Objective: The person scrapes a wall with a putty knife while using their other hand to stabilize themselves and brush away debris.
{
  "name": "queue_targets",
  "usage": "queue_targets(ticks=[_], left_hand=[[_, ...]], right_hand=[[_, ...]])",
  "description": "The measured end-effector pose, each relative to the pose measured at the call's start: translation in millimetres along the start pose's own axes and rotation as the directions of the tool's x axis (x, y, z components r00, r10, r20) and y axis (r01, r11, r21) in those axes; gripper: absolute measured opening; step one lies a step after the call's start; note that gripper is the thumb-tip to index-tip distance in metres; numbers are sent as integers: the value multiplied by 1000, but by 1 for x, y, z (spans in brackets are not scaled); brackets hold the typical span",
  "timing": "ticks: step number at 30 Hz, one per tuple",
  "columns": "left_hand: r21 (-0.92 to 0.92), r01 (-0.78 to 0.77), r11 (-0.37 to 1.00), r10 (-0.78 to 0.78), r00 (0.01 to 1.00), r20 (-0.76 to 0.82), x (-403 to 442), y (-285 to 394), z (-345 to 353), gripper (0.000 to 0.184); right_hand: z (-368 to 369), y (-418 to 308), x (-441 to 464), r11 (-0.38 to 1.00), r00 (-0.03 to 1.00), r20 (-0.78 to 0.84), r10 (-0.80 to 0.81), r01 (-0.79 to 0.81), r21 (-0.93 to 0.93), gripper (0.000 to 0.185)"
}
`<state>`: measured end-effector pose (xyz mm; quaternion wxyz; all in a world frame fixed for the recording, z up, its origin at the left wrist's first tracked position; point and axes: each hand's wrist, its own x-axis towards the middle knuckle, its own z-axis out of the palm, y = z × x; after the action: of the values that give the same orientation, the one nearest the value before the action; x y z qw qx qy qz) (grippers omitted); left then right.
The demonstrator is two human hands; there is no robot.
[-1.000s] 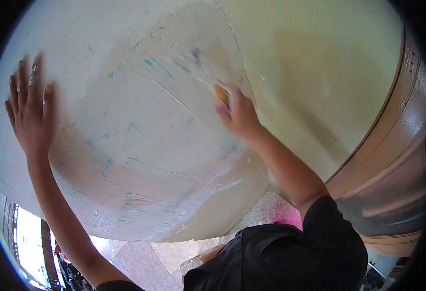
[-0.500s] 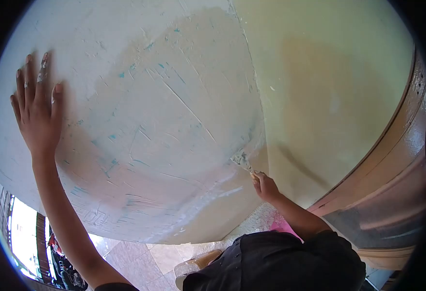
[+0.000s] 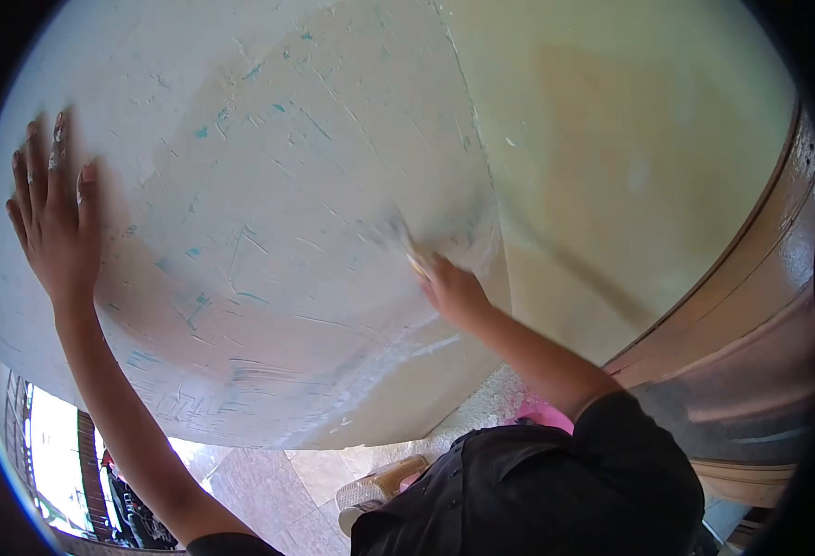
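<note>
A pale wall [image 3: 268, 213], coated in whitish filler with ridges and small blue-green specks, fills most of the view. My left hand [image 3: 60, 241] lies flat against it at the far left, fingers stretched and spread, with white smears on some of them. Closed round the light handle of a putty knife [image 3: 414, 254], my right hand [image 3: 456, 289] works right of the middle. The knife's blade is smeared by motion and appears to be against the coated surface. A vertical seam runs to the right of the knife, dividing the whitish coat from a yellow-green wall [image 3: 649, 185].
A brown wooden frame [image 3: 704, 296] curves along the right side. Below are a tiled floor [image 3: 264, 486], a container [image 3: 380, 484] beside my dark clothing and a pink item [image 3: 547, 414]. Bright light enters through an opening [image 3: 60, 454] at lower left.
My right hand and the putty knife have moved up and left across the wall, away from the seam. The left hand stays flat on the wall; the view has shifted slightly.
</note>
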<state>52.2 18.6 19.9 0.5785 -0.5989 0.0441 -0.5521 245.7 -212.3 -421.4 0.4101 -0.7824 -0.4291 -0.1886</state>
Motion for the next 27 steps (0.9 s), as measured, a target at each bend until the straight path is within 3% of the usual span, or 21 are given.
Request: queue_targets(ticks=[1, 2, 4, 8, 11, 12, 14, 16, 17, 21, 23, 24, 25, 27], left_hand=[[1, 13, 1000, -13, 1000, 4, -1, 1, 0, 54], [4, 26, 1000, -26, 1000, 4, 3, 1, -1, 54], [5, 21, 1000, -21, 1000, 8, 2, 3, 0, 56], [34, 10, 999, -11, 999, 45, 3, 1, -1, 59], [10, 21, 1000, -21, 999, 27, 3, 2, -1, 57], [8, 22, 1000, -22, 999, 34, 3, 3, -1, 57], [1, 16, 1000, -16, 1000, 10, 5, 3, -1, 56], [0, 22, 1000, -22, 999, 34, 5, 2, -3, 55], [-2, 30, 1000, -30, 998, 58, 3, 2, -4, 54], [-26, -47, 999, 48, 997, 63, -12, -5, -16, 53], [-13, -87, 996, 88, 981, 170, -25, -10, -28, 52], [-14, -81, 997, 82, 983, 162, -30, -15, -31, 52], [-34, -95, 995, 100, 979, 176, -37, -20, -35, 50], [-46, -100, 994, 106, 978, 180, -48, -26, -44, 48]], right_hand=[[28, 25, -43, 985, 984, 85, 159, -164, 61, 47], [39, 43, -84, 984, 972, 154, 179, -178, -19, 44], [60, 71, -165, 963, 952, 189, 242, -259, 75, 40], [34, 73, -181, 922, 940, 224, 259, -310, 233, 39], [-8, 28, -72, 968, 997, -42, 65, -53, 247, 35], [-42, -7, -21, 949, 999, -26, 47, -37, 314, 35], [-76, -54, 55, 936, 969, -201, -143, 198, 291, 41], [-89, -89, 102, 890, 873, -404, -273, 389, 239, 47], [-87, -97, 105, 890, 874, -402, -274, 388, 237, 47], [-46, -81, 66, 961, 942, -273, -198, 242, 137, 49], [-2, -41, -3, 991, 1000, -7, 5, -4, 134, 45], [28, -15, -48, 985, 974, 164, 155, -164, 44, 43], [55, 9, -96, 963, 971, 128, 203, -221, 152, 43], [83, 40, -177, 962, 973, 90, 213, -225, 156, 40]])
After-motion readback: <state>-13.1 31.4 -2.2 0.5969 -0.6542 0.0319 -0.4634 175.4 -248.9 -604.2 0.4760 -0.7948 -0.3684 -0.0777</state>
